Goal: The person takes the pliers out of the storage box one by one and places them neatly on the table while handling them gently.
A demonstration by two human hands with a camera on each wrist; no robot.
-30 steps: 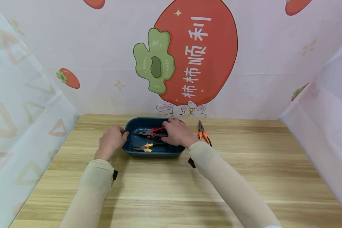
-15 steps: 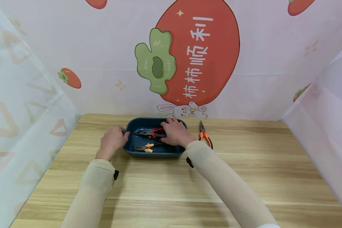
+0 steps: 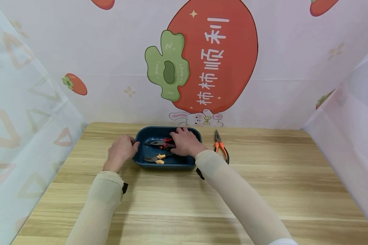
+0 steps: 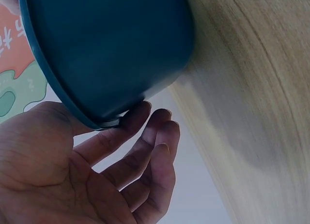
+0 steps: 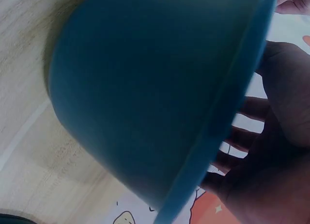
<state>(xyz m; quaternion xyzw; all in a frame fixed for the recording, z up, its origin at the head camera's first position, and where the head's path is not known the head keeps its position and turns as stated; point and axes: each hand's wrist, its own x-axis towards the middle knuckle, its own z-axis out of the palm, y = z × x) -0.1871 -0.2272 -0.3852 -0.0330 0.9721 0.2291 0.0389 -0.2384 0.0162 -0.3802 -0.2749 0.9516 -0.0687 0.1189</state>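
A dark blue bin (image 3: 168, 166) stands near the table's back edge. At its left end my left hand (image 3: 120, 149) pinches the rim, thumb over the edge and index finger against the outer wall (image 4: 116, 50). Inside lie red-handled long-nose pliers (image 3: 161, 143), jaws pointing left, and below them pliers with yellow and black handles (image 3: 156, 158). My right hand (image 3: 186, 142) reaches over the right end into the bin, at the red pliers' handles. Its fingertips drop behind the rim (image 5: 213, 132) in the right wrist view, so I cannot tell whether they grip the handles.
Orange-and-black-handled long-nose pliers (image 3: 220, 144) lie on the wooden table (image 3: 263, 177) just right of the bin, jaws toward the back. A printed cloth wall (image 3: 110, 68) rises directly behind the table, with similar cloth at both sides.
My right hand has slid slightly left within the bin, further over the red pliers' handles. The left hand, the bin and the pliers hold their places.
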